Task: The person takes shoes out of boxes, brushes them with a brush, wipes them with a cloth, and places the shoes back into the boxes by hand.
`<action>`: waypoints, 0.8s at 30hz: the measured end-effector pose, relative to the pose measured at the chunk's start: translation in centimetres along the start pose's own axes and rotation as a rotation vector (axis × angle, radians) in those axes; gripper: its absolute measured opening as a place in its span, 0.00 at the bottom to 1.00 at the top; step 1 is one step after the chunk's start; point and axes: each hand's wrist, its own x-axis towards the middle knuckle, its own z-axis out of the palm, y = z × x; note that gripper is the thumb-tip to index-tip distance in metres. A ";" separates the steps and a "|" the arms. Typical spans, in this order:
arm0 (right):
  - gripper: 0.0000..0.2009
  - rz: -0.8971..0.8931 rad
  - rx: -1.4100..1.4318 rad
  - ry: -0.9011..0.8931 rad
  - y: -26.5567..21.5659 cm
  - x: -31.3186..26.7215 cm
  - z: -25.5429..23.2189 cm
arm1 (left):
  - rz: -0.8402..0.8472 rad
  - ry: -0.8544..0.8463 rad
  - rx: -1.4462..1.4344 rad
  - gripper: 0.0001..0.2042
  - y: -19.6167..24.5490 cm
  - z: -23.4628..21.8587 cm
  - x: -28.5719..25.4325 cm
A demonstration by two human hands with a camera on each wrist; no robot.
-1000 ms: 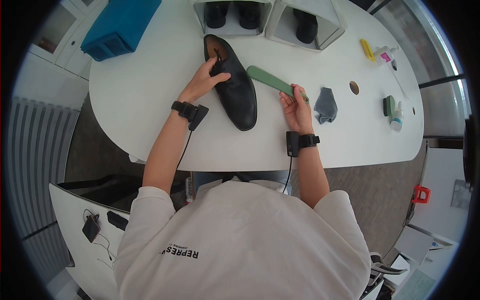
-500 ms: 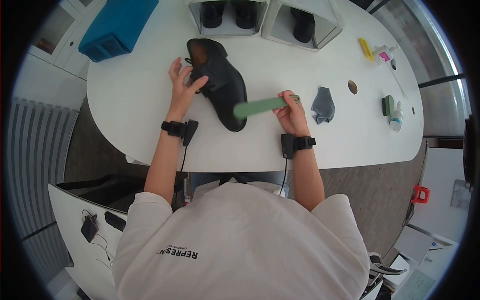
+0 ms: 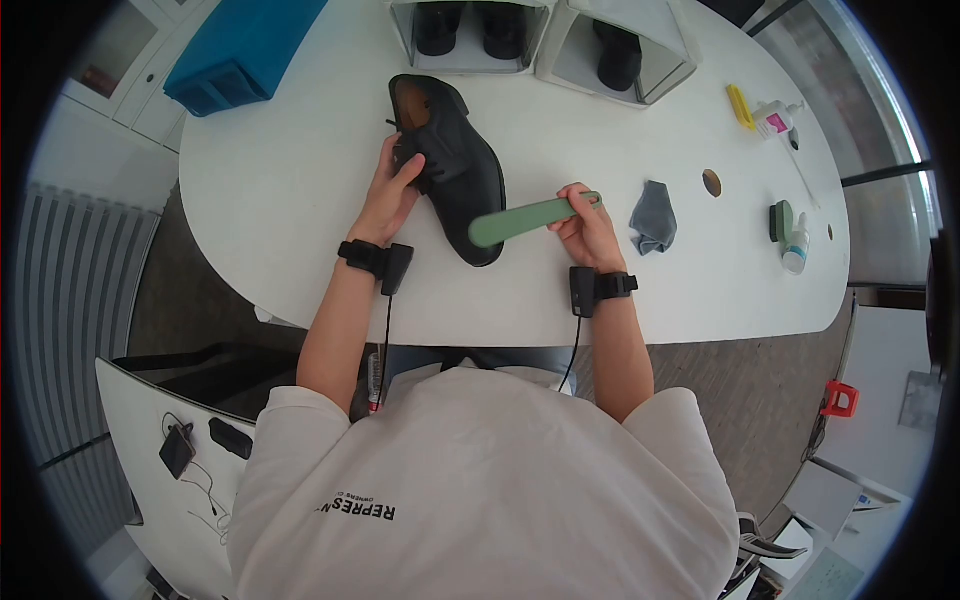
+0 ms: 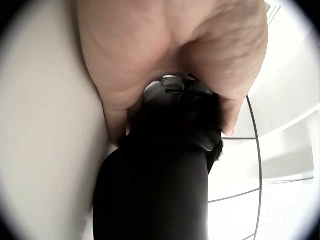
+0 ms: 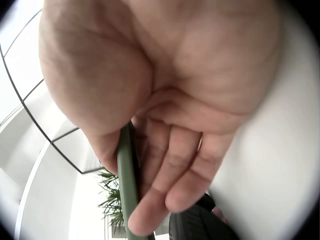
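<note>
A black lace-up dress shoe [image 3: 462, 165] lies on the white table, its heel end away from me and its toe toward me. My left hand [image 3: 388, 190] grips it at the lacing, thumb over the top and fingers along the left side. In the left wrist view, the hand straddles the dark shoe [image 4: 155, 185]. Between thumb and fingers, my right hand [image 3: 588, 235] holds a long green brush [image 3: 525, 220] by its holed handle end. The brush's broad end overlaps the shoe's toe. From the right wrist, the green brush [image 5: 127, 175] shows edge-on between thumb and fingers.
White boxes [image 3: 618, 50] holding dark shoes stand at the back, with a blue case [image 3: 240, 60] to their left. Right of my right hand lies a grey cloth [image 3: 654, 217]. Farther right are a smaller green brush [image 3: 781, 222], a bottle [image 3: 796, 250] and a pump bottle [image 3: 775, 120].
The brush has swung from beside the shoe's middle to over its toe. My left hand loosened from the lacing, then took hold again; the shoe has turned and shifted slightly.
</note>
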 end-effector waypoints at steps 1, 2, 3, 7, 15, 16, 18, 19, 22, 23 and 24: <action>0.09 -0.063 0.041 0.072 0.2 0.0 0.8 | 0.000 0.013 0.007 0.32 0.1 0.2 0.1; 0.09 -0.126 0.084 0.141 0.3 0.2 1.7 | 0.002 0.011 0.012 0.32 0.1 0.4 0.2; 0.09 -0.130 0.090 0.138 0.2 0.3 2.5 | -0.001 0.004 0.076 0.32 0.1 0.6 0.1; 0.09 -0.156 0.157 0.369 -0.5 0.5 2.4 | -0.019 -0.097 0.317 0.41 -0.3 2.0 0.3; 0.10 -0.201 0.236 0.292 0.2 -0.2 1.1 | -0.151 -0.388 0.571 0.54 -0.7 4.6 1.3; 0.10 -0.203 0.241 0.293 0.3 -0.4 0.9 | -0.178 -0.366 0.522 0.55 -0.6 4.4 1.2; 0.10 -0.141 0.121 0.139 0.3 -0.3 0.5 | -0.157 -0.374 0.527 0.55 -1.0 4.1 1.3; 0.10 -0.144 0.122 0.134 0.3 -0.2 0.9 | -0.134 -0.378 0.524 0.55 -1.0 4.1 1.3; 0.10 -0.198 0.204 0.227 -0.1 0.2 2.0 | -0.163 -0.348 0.424 0.56 -1.1 3.6 1.3; 0.10 -0.217 0.222 0.304 -0.3 0.3 2.5 | -0.162 -0.344 0.424 0.56 -1.1 3.2 1.3; 0.10 -0.236 0.238 0.386 -0.4 0.1 2.6 | -0.186 -0.321 0.350 0.56 -1.3 2.8 1.3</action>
